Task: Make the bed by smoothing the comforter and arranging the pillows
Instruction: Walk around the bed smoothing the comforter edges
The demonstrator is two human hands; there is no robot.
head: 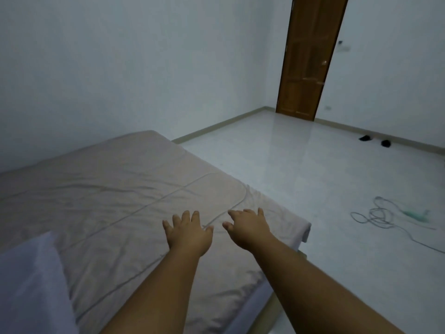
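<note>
A brown wooden door (310, 56) stands in the far corner between pale, bare walls (120, 56) in dim light. A glossy white floor (277, 153) spreads out before the door, edged by a beige baseboard (216, 126). Right of the door, two small dark items (366, 138) lie by the wall. Farther from the door is a tangled grey cable (378, 214).

2 bare arms are all that shows of the person. The left hand (189, 233) and right hand (249, 229) are uncovered, each with short, rounded fingers (185, 216); the nails are too blurred to make out. Back from the fingers, the left forearm (156, 292) and right forearm (313, 278) are bare, widening from the wrists to the lower edge.
</note>
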